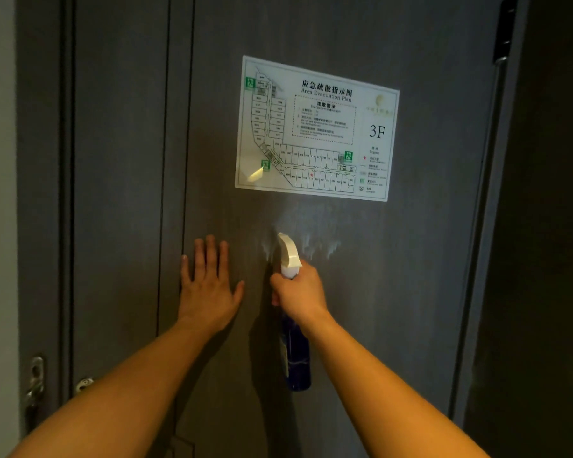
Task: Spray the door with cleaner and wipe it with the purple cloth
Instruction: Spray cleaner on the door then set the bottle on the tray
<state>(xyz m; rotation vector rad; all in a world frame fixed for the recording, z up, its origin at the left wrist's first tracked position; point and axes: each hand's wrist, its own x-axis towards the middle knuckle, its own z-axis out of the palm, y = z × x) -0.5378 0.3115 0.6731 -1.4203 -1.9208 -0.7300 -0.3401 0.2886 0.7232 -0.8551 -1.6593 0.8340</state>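
A dark grey door (pixel 411 292) fills the view. My right hand (pixel 300 295) grips the neck of a blue spray bottle (pixel 296 358) with a white trigger head, its nozzle aimed at the door. A pale mist and wet streaks (pixel 311 233) show on the door just above the nozzle. My left hand (pixel 209 285) rests flat on the door with its fingers spread, to the left of the bottle. No purple cloth is in view.
A laminated evacuation plan sheet (pixel 316 127) is stuck to the door above the spray patch. The door frame (pixel 119 193) runs down the left, with a metal latch plate (pixel 35 381) low on it. A hinge (pixel 505 28) sits at the top right.
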